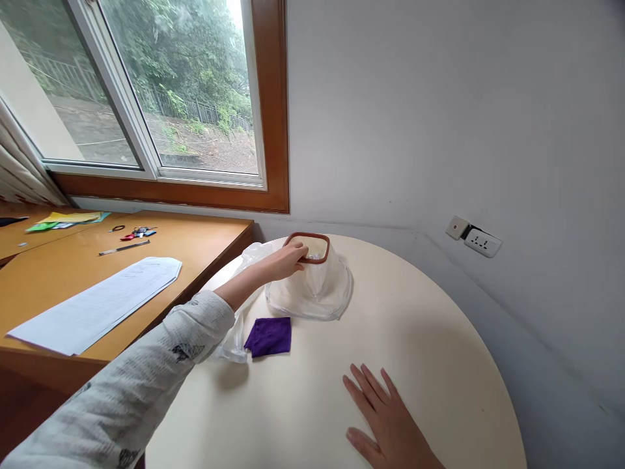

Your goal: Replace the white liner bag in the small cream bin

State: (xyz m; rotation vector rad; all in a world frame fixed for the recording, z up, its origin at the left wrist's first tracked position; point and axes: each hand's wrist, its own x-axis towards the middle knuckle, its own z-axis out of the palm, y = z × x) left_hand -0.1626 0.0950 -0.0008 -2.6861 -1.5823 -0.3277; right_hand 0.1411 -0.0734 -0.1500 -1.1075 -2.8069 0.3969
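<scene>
My left hand (287,262) reaches across the table to a small waste bin with a brown squarish rim (318,236). Its fingers close over the rim's left front corner, the fingertips inside and the thumb outside. A translucent plastic bag (319,296) lines the bin and drapes round its outside onto the table; small pale bits show inside. Beside it on the left lies a crumpled white plastic bag (237,339), partly behind my left forearm. A folded purple cloth (271,336) rests in front of the bin. My right hand (385,420) lies palm down on the table, fingers spread, holding nothing.
The round cream table (415,312) stands against the wall, near two wall sockets (482,241). A wooden desk (205,228) adjoins on the left, bearing white papers (107,303), a pen (124,247), keys (141,232) and coloured papers (68,219). Behind it is a window (190,91).
</scene>
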